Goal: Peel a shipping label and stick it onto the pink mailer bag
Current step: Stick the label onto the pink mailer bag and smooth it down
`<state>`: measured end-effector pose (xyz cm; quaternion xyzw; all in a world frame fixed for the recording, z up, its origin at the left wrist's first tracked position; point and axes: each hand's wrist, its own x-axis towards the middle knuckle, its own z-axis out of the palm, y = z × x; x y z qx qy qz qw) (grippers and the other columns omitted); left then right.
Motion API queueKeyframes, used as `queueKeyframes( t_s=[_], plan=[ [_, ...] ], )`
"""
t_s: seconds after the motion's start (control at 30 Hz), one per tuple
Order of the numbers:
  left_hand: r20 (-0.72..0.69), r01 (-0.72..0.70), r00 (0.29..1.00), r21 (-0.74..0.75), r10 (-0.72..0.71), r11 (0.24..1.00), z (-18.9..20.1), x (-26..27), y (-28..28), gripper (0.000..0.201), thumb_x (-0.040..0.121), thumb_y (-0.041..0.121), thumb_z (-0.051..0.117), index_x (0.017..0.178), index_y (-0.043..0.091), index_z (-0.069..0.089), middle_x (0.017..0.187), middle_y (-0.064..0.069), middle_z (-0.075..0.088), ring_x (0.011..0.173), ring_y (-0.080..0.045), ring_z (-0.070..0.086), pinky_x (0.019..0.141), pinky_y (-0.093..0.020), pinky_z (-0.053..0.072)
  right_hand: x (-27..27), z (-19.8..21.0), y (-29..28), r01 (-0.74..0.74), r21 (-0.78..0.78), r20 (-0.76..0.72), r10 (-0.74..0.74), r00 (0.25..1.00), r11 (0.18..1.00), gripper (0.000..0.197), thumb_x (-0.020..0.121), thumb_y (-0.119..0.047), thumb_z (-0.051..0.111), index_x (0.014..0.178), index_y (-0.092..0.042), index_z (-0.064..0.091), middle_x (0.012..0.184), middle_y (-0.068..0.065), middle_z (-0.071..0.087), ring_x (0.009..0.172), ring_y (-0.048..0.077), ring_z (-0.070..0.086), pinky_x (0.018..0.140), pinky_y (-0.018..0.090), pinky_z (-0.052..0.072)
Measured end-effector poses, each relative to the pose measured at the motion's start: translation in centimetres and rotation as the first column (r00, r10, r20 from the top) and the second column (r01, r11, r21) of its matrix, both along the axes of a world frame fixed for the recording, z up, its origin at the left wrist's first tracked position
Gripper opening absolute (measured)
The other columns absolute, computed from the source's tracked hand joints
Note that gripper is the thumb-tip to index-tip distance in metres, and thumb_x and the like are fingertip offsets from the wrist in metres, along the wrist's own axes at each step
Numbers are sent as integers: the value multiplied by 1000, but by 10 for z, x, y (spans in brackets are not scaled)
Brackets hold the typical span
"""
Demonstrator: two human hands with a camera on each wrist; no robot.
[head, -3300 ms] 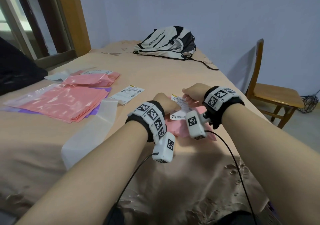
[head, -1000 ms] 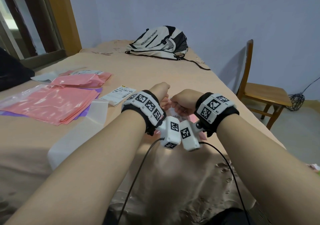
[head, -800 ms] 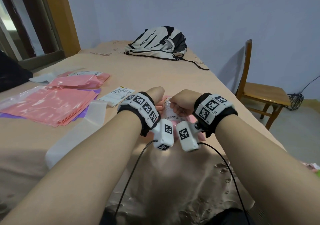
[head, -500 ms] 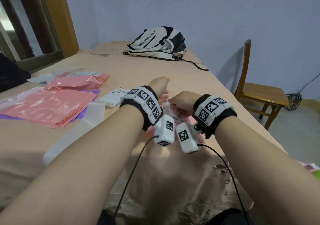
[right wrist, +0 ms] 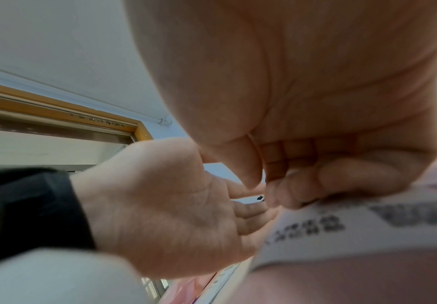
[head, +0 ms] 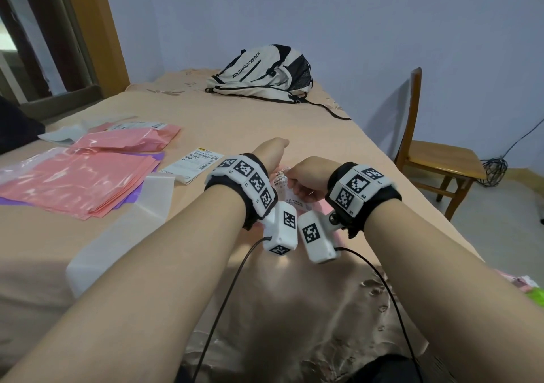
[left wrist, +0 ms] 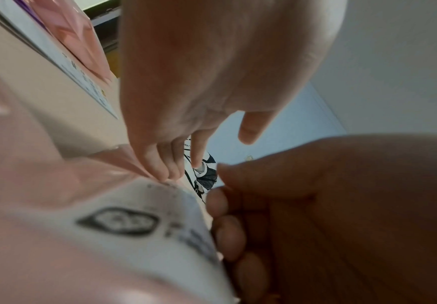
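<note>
At frame centre, the right hand (head: 306,175) pinches the shipping label (head: 291,195) in a closed grip over the pink mailer bag (left wrist: 43,181). The left hand (head: 270,150) lies open, straight fingertips (left wrist: 160,170) touching the label's far edge.

mailer bag (head: 316,206): pink | shipping label (head: 282,188): white, black print | backpack (head: 262,73): cream, black trim | bedspread (head: 235,123): beige

Both forearms are bare, no sleeves in sight. The left hand (head: 269,154) and the right hand (head: 309,173) each carry a black fabric wristband (head: 382,197) faced with white square plates printed with black-and-white fiducial markers (small codes such as R2 sit beside some). Under each wrist hangs a white box-shaped camera module (head: 281,229), also marker-tagged, trailing a thin black cable (head: 226,297).
</note>
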<state>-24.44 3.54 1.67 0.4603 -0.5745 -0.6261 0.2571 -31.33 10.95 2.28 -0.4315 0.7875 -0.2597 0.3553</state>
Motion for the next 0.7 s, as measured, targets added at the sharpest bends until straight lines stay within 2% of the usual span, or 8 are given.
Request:
queueKeyframes(
  t_s=[0.03, 0.1, 0.17, 0.27, 0.4, 0.57, 0.63, 0.7],
  plan=[
    [2, -4, 1000, -10, 4, 1000, -1, 1, -1, 57, 95, 36, 41, 141, 3, 40, 138, -18, 49, 117, -27, 55, 104, -31, 40, 0, 0, 0, -2, 4, -6, 2, 1000, 1000, 39, 98, -24, 40, 64, -8, 50, 60, 7, 49, 49, 19, 43, 50, 25, 38],
    [25, -23, 999, -11, 23, 1000, -4, 5, -2, 56, 94, 38, 42, 138, 3, 43, 101, -14, 56, 76, -20, 52, 85, -29, 41, 1, -1, -1, 1, 6, -12, -1, 1000, 1000, 39, 98, -25, 40, 64, -8, 51, 60, 7, 49, 50, 20, 44, 52, 25, 38],
    [64, -36, 997, -8, 37, 999, -7, 8, -4, 56, 93, 41, 41, 135, 4, 45, 81, -7, 45, 63, -16, 41, 77, -29, 41, 1, -2, -1, 6, -1, -14, -6, 1000, 1000, 39, 98, -26, 40, 64, -9, 50, 59, 7, 49, 49, 19, 43, 51, 25, 37],
    [71, -64, 995, -8, 64, 998, -2, 13, -2, 50, 91, 43, 42, 126, 7, 49, 74, -5, 39, 60, -16, 39, 70, -27, 41, 2, -2, -1, 0, -7, -24, 0, 1000, 1000, 41, 99, -26, 40, 62, -9, 49, 59, 6, 48, 50, 18, 42, 50, 24, 37],
    [-13, -54, 998, 35, 55, 998, 7, 16, -2, 35, 93, 38, 43, 107, 7, 45, 76, -6, 46, 62, -16, 45, 57, -25, 41, 1, -2, -3, 15, -2, -25, -15, 1000, 1000, 41, 98, -22, 40, 61, -8, 50, 59, 7, 48, 50, 19, 42, 52, 24, 37],
    [-34, 31, 999, 157, -26, 987, 8, 21, 6, 40, 92, 39, 44, 108, 2, 41, 83, -12, 52, 67, -20, 54, 42, -24, 53, 2, 0, -3, 40, 46, -15, -39, 999, 998, 34, 93, -9, 40, 60, -6, 49, 58, 8, 45, 48, 18, 38, 51, 24, 35],
    [-35, 39, 999, 195, -33, 980, 3, 22, 7, 41, 92, 40, 44, 108, 1, 42, 80, -12, 51, 65, -21, 55, 50, -32, 58, 3, 1, -3, 42, 50, -22, -40, 999, 998, 31, 90, -5, 41, 61, -6, 50, 58, 9, 45, 48, 18, 38, 51, 25, 35],
    [-30, 47, 999, 212, -41, 976, -5, 24, 7, 41, 93, 40, 43, 106, 1, 42, 75, -12, 49, 61, -20, 54, 66, -41, 57, 3, 0, -3, 46, 38, -28, -45, 999, 998, 30, 89, -6, 41, 61, -7, 50, 59, 8, 46, 49, 19, 39, 51, 25, 35]
  ],
)
